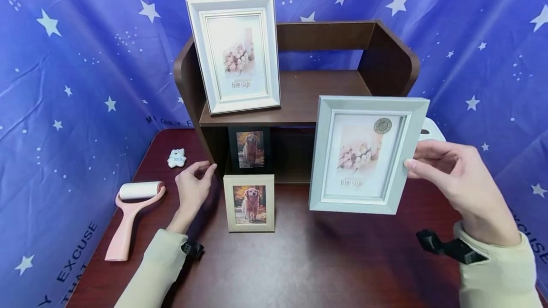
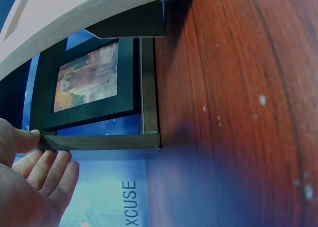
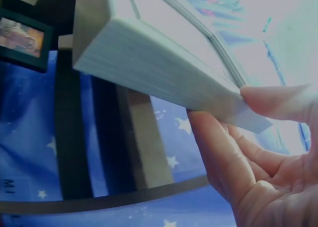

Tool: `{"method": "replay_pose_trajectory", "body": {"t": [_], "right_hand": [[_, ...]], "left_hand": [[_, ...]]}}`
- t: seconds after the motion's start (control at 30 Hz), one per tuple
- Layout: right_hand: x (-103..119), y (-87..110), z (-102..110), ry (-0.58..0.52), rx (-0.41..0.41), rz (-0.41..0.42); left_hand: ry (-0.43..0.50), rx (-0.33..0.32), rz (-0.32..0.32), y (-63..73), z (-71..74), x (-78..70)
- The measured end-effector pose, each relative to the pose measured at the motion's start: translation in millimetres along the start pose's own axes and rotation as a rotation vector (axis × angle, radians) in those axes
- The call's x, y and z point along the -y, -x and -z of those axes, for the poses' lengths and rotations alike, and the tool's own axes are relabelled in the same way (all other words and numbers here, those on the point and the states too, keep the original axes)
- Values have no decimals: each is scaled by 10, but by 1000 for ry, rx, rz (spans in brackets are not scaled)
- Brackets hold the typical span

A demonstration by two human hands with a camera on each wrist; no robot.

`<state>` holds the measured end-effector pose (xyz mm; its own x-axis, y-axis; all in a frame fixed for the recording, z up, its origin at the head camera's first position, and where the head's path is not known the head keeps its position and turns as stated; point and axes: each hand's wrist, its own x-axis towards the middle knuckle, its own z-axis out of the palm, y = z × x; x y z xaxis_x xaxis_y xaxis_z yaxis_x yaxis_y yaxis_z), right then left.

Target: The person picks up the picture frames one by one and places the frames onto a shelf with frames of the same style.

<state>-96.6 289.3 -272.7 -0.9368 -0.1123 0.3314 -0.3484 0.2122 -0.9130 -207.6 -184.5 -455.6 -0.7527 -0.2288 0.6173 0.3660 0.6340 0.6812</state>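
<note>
My right hand [image 1: 462, 184] pinches the right edge of a pale grey-green picture frame [image 1: 314, 156], thumb on its front and fingers behind. In the right wrist view that frame [image 3: 144, 63] hangs in the air, in front of the dark brown shelf [image 1: 325, 84]. At the shelf's left side panel, my left hand [image 1: 192, 189] grips the panel's front edge [image 2: 99, 142] between thumb and fingers. A white picture frame [image 1: 199, 56] stands on the upper board. A black frame [image 1: 233, 151] with a dog picture is in the lower compartment, and a beige frame [image 1: 249, 179] stands before it.
Left of the shelf, a small white bear figure [image 1: 176, 158] and a pink-handled lint roller [image 1: 128, 222] lie on the dark red table [image 1: 299, 270]. A white object [image 1: 433, 129] shows partly behind the held frame. Blue starry curtains [image 1: 107, 37] surround the table.
</note>
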Motion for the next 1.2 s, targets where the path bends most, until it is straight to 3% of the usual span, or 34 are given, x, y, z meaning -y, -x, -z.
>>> {"method": "replay_pose_trajectory", "body": {"t": [0.27,0.47,0.57,0.83,1.2], "right_hand": [[170,-277,-13,-60,45,16],[233,-539,-20,-314,121,87],[297,-639,5,-417,132,79],[472,-845,0,-560,30,96],[570,-1092,-74,-462,-162,79]], "left_hand": [[-7,-7,6,35,16,17],[-10,-1,10,43,8,15],[-8,3,11,25,-5,-5],[-12,-3,8,5,-5,-35],[-19,-10,-7,11,-18,-36]]}}
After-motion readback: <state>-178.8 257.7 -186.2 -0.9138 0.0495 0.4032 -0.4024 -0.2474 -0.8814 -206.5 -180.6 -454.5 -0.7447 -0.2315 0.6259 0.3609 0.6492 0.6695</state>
